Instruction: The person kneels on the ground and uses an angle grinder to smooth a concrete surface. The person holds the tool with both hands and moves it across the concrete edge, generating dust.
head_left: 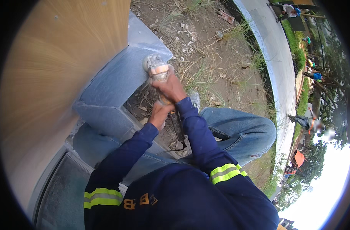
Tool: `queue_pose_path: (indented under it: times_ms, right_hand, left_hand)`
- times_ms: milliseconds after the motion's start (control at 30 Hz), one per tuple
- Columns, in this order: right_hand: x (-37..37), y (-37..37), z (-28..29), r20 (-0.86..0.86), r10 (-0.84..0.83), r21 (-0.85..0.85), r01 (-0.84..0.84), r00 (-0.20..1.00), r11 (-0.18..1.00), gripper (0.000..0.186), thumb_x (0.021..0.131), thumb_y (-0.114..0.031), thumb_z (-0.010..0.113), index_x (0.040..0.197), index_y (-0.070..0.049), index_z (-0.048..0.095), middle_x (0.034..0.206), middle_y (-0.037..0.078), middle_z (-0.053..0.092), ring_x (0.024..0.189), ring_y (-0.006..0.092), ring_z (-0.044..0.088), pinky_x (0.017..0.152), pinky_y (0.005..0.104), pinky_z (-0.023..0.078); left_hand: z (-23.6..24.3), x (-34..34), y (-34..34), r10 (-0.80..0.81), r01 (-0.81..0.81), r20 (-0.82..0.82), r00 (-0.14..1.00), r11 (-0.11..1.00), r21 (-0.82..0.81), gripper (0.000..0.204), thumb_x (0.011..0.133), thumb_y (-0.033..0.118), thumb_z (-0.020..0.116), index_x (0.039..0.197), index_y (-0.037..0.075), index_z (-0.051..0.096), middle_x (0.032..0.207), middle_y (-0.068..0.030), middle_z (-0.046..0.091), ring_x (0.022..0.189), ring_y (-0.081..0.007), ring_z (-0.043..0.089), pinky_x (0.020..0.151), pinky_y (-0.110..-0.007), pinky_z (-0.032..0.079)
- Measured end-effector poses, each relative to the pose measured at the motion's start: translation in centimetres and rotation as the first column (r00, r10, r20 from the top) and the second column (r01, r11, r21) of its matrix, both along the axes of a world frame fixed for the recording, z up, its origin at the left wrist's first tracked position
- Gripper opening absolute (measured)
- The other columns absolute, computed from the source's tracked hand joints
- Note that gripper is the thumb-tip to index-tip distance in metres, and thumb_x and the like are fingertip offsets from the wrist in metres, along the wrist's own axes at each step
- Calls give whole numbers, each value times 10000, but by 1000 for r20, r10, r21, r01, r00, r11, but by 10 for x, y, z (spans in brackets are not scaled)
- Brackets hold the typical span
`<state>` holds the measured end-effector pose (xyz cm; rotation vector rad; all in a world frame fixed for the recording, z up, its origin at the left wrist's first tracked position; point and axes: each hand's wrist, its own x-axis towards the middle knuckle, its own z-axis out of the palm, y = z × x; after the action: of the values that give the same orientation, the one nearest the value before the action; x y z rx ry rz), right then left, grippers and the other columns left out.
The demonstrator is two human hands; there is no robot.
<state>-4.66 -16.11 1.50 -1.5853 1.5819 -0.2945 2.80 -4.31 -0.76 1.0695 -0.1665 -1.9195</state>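
Note:
An angle grinder [159, 71], dusty and orange-bodied, is held in both my hands with its disc [147, 62] against the grey stone ledge [117, 76]. My right hand [171, 86] wraps round the grinder near its head. Lower on the body, my left hand [160, 114] is closed round it. The black rear end of the tool [176, 124] slants down from my hands, with a dark cord [181, 147] bending away from it. Whether the disc is spinning cannot be made out.
A wood-grain panel [64, 57] rises along the ledge on the left. Soil with dry grass [225, 69] and pale stone chips [187, 40] lies to the right. A curved paved walkway [272, 50] runs beyond, where several people, including one person [309, 122], stand. My bent knee [255, 132] sits near my right arm.

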Motion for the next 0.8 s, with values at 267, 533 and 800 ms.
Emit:
queue_pose_path:
  times_ms: [267, 533, 800]
  right_hand:
    - [-40, 27, 16, 105, -128, 3, 128, 986, 992, 859, 751, -364, 794, 1395, 24, 380, 1139, 292, 692, 1009, 390, 713, 869, 451, 561]
    - [-8, -5, 14, 45, -18, 26, 17, 999, 1000, 864, 741, -377, 817, 1387, 34, 416, 1156, 244, 674, 1008, 354, 689, 921, 410, 541]
    - [-30, 31, 19, 47, -75, -15, 75, 996, 997, 861, 753, -354, 798, 1411, 8, 377, 1090, 275, 711, 935, 408, 729, 833, 453, 567]
  left_hand:
    - [9, -28, 14, -142, 137, -42, 989, 986, -98, 495, 814, 76, 758, 1265, -13, 576, 1107, -74, 687, 1028, -186, 656, 896, -340, 498]
    - [8, -7, -9, -3, 4, -14, 1000, 1000, 23, 329, 809, 69, 746, 1114, -16, 659, 1012, -66, 712, 906, -165, 670, 811, -317, 505]
    - [0, -29, 27, -97, 96, -27, 995, 995, -27, 442, 828, 57, 738, 1245, -4, 604, 1119, -68, 693, 1042, -183, 646, 910, -362, 485]
